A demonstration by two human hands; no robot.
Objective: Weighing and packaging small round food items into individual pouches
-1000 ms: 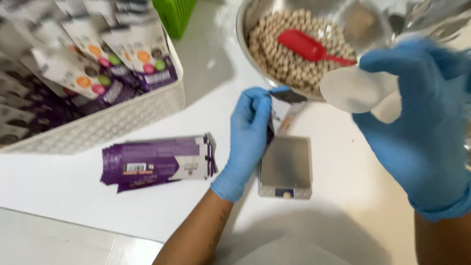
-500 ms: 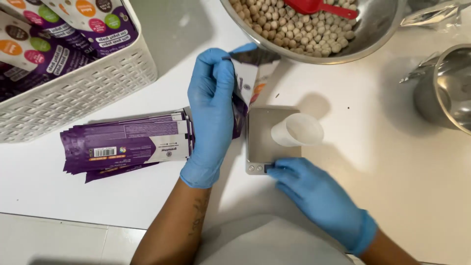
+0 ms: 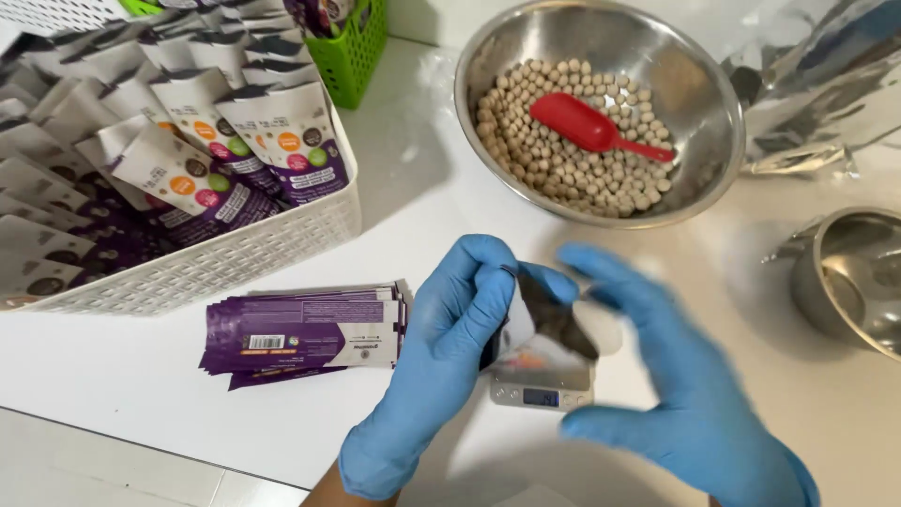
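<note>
Pouch (image 3: pixel 537 324) is hanging open over the scale (image 3: pixel 542 392); I am pinching its rim with my left hand (image 3: pixel 441 366). I am spreading my right hand (image 3: pixel 671 376) beside it, fingers open, gripping nothing, near the bowl (image 3: pixel 699 113).

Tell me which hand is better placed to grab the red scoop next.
Probably the right hand: it is open and empty, on the side nearer the steel bowl holding the red scoop. The left hand is busy pinching the pouch open over the scale.
</note>
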